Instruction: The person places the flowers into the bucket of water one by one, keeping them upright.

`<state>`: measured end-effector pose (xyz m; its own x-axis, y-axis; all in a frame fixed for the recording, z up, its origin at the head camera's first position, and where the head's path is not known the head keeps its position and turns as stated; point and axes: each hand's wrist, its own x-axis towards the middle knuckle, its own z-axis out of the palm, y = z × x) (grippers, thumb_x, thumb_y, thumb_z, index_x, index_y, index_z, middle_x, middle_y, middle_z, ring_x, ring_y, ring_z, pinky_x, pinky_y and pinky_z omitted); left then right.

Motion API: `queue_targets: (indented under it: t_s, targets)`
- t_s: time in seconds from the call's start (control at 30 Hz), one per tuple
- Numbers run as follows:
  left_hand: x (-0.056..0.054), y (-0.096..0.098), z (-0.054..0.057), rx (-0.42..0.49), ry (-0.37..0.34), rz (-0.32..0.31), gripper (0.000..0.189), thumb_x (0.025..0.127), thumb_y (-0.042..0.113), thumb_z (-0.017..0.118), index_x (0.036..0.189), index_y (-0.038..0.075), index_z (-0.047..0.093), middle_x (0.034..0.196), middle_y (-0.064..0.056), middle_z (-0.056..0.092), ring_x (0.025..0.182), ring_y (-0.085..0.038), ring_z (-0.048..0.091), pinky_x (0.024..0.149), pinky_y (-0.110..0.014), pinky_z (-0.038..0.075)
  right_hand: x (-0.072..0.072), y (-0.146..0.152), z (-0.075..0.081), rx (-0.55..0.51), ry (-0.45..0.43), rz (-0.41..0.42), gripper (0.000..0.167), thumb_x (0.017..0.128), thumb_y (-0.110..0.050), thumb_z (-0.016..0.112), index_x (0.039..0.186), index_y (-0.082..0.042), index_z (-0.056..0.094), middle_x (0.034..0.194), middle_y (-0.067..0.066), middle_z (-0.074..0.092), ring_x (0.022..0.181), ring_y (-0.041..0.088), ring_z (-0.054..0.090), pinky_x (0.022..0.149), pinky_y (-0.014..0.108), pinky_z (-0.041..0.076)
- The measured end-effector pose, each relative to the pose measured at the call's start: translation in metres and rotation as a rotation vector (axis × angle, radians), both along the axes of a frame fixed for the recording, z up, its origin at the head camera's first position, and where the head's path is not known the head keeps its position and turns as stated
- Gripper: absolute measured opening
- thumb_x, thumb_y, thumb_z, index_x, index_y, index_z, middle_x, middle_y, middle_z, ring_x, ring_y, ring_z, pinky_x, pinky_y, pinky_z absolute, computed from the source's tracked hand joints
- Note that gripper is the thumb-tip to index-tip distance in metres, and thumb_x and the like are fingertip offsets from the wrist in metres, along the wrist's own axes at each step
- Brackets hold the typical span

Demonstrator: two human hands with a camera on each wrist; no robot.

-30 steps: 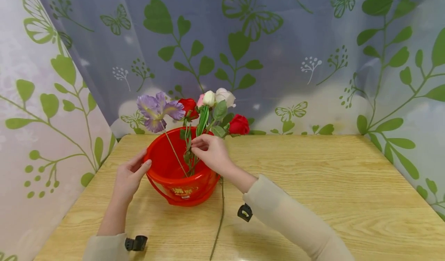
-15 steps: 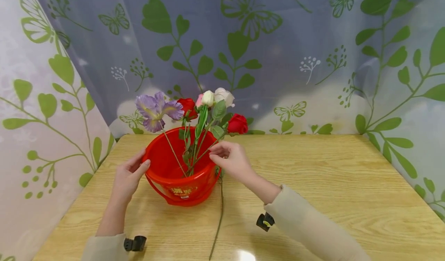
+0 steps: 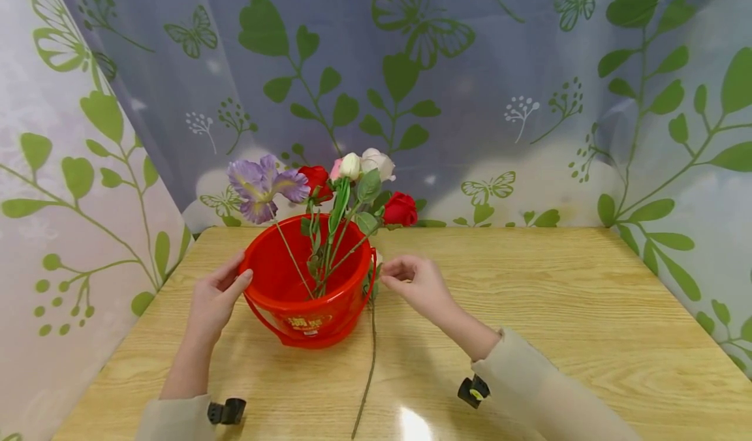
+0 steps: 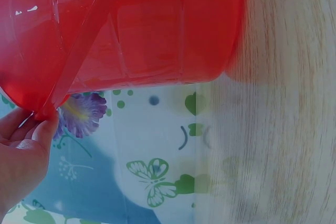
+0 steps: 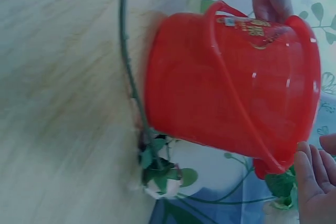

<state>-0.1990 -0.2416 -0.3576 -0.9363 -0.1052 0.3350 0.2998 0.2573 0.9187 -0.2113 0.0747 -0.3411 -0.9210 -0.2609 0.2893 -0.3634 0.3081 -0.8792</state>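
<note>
A red bucket (image 3: 308, 330) stands on the table, holding several artificial flowers. Among them are a purple iris (image 3: 266, 186), a red rose (image 3: 401, 209) leaning right and a white rose (image 3: 378, 165). My left hand (image 3: 213, 301) pinches the bucket's left rim, beside the handle joint in the left wrist view. To the right of the bucket my right hand (image 3: 422, 289) hovers with loosely bent fingers, nothing between them. Close to that hand, a white flower (image 5: 164, 183) with a long stem (image 3: 373, 356) lies along the bucket's right side, its head mostly hidden in the head view.
The wooden table (image 3: 529, 297) extends to the right of the bucket. A patterned curtain (image 3: 458, 102) hangs behind it. The bucket's handle (image 5: 231, 77) hangs down against its outer side. A black band (image 3: 472, 391) is on the right sleeve.
My right hand has left the stems inside the bucket and moved right and down, past the rim. The red rose stays leaning right. My left hand keeps its place on the rim.
</note>
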Motion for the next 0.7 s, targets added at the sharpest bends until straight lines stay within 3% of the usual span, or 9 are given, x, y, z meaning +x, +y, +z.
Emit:
queue_targets:
  t_s: [0.3, 0.7]
  targets:
    - [0.000, 0.000, 0.001, -0.016, -0.016, 0.004, 0.048, 0.087, 0.010, 0.056, 0.127, -0.011, 0.040, 0.127, -0.027, 0.040, 0.102, 0.003, 0.048, 0.079, -0.011, 0.041, -0.001, 0.001, -0.031, 0.030, -0.048, 0.043, 0.008, 0.076, 0.003, 0.064, 0.084, 0.004, 0.065, 0.079, 0.011, 0.065, 0.070, 0.020, 0.060, 0.062, 0.024, 0.050]
    - [-0.001, -0.002, -0.001, -0.023, -0.012, 0.010, 0.047, 0.087, 0.010, 0.056, 0.126, -0.011, 0.041, 0.126, -0.027, 0.041, 0.100, 0.004, 0.048, 0.078, -0.011, 0.041, -0.007, 0.000, -0.060, 0.059, -0.366, 0.127, 0.024, 0.075, -0.002, 0.062, 0.094, 0.012, 0.059, 0.077, 0.008, 0.062, 0.067, 0.012, 0.055, 0.061, 0.027, 0.049]
